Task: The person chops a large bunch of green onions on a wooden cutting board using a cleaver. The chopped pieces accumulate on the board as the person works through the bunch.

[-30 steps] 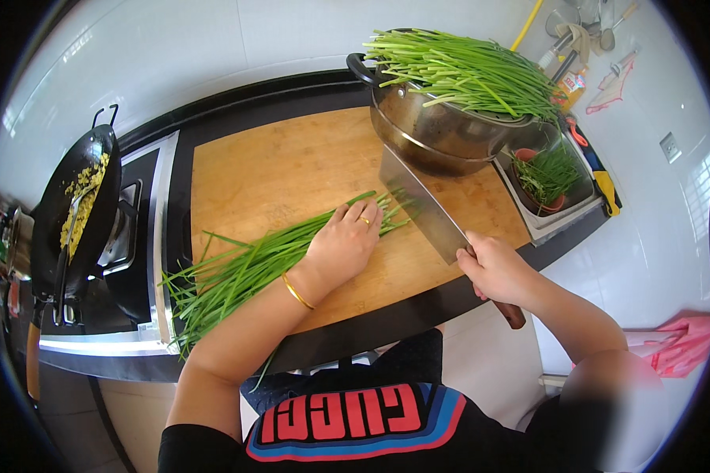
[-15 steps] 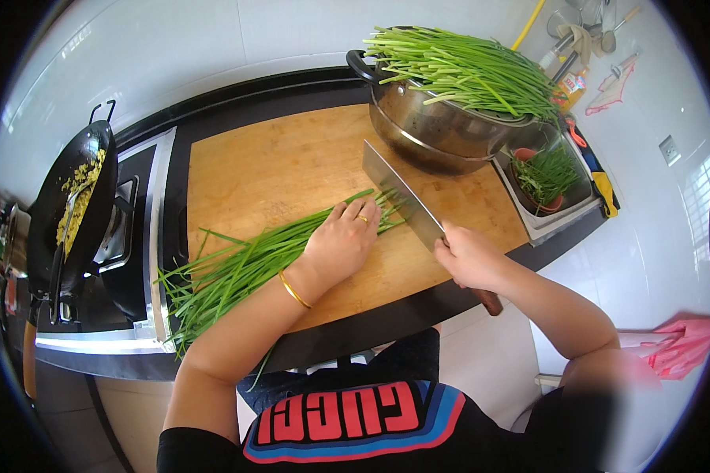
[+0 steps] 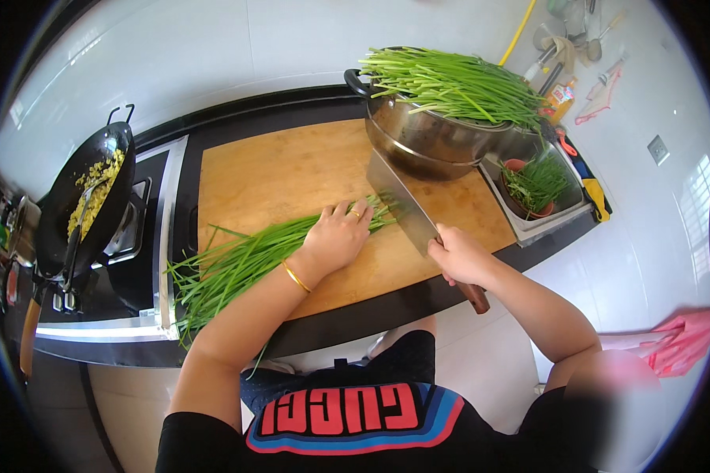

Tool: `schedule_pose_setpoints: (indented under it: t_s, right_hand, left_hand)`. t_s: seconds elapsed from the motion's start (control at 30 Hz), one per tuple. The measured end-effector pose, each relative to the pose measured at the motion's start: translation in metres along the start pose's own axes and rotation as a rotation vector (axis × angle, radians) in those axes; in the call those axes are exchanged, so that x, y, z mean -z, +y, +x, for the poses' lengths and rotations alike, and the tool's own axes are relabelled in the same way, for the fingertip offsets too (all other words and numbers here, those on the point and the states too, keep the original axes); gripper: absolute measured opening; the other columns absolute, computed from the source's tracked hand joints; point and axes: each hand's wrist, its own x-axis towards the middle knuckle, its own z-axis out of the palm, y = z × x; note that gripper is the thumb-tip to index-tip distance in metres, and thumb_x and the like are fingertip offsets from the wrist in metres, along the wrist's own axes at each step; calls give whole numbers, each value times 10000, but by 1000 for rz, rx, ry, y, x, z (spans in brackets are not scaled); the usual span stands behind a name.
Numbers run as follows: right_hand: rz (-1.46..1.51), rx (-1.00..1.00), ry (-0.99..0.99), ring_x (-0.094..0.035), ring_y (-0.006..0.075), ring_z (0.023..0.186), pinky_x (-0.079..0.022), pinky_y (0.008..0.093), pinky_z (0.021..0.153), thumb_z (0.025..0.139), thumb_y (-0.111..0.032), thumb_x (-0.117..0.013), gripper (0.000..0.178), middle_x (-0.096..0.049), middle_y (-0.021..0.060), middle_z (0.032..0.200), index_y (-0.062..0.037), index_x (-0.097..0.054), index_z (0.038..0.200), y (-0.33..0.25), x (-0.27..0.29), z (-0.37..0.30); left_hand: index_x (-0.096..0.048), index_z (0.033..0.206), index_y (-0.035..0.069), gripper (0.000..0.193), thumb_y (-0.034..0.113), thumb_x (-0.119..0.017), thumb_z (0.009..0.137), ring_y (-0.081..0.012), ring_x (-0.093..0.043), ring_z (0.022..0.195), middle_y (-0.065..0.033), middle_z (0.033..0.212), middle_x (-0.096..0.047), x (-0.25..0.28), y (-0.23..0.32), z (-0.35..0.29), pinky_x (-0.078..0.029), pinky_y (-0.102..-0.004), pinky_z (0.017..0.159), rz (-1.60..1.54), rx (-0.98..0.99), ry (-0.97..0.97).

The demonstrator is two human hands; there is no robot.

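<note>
A bunch of long green garlic chives (image 3: 241,264) lies across the wooden cutting board (image 3: 284,162), its leafy ends hanging over the near left edge. My left hand (image 3: 338,239) presses down on the pale-stem end with curled fingers, gripping the bunch. In my right hand (image 3: 459,256) is a cleaver (image 3: 402,203) with a broad steel blade and brown wooden handle. The blade stands just right of my left fingertips, across the stem ends. Whether its edge touches the board cannot be made out. A few stem bits show beside the blade.
Behind the board's right part stands a steel pot (image 3: 422,142), topped by a heap of chives (image 3: 457,83). A sink (image 3: 566,214) at right holds a reddish bowl of greens (image 3: 538,185). On the left stove sits a black wok (image 3: 51,229) with yellow scrambled egg (image 3: 99,181) and a spatula (image 3: 72,244).
The whole view has shifted a little, so the pot and wok sit lower in it. Both hands keep their hold, with the cleaver still upright beside my left fingertips.
</note>
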Motion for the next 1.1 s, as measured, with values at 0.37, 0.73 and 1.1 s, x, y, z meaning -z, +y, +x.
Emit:
schedule_pose_setpoints:
  t_s: [0.37,0.73,1.1]
  right_hand:
    - [-98,-33,-16,-537,163,449,-459,315,406,901,-153,-442,200,-529,97,614,41,-448,851,-24,15,-23]
    - [-90,-44,-96,-525,171,422,-445,327,407,906,-136,-417,178,-505,89,564,33,-418,852,-20,7,-8]
    - [-116,89,32,-550,191,434,-448,337,405,900,-161,-441,203,-540,116,604,41,-443,877,-7,-13,26]
  left_hand:
    - [-500,1168,-50,413,177,-556,828,-295,-539,1039,-170,1122,-512,-3,2,-1,-464,-383,861,11,-9,45]
    - [-514,1123,-68,388,149,-543,802,-273,-544,1020,-147,1048,-539,-9,-1,-3,-472,-363,840,46,-32,100]
    - [-500,1086,-47,376,146,-578,772,-268,-550,1006,-137,1008,-536,-6,2,1,-475,-351,823,42,-38,106]
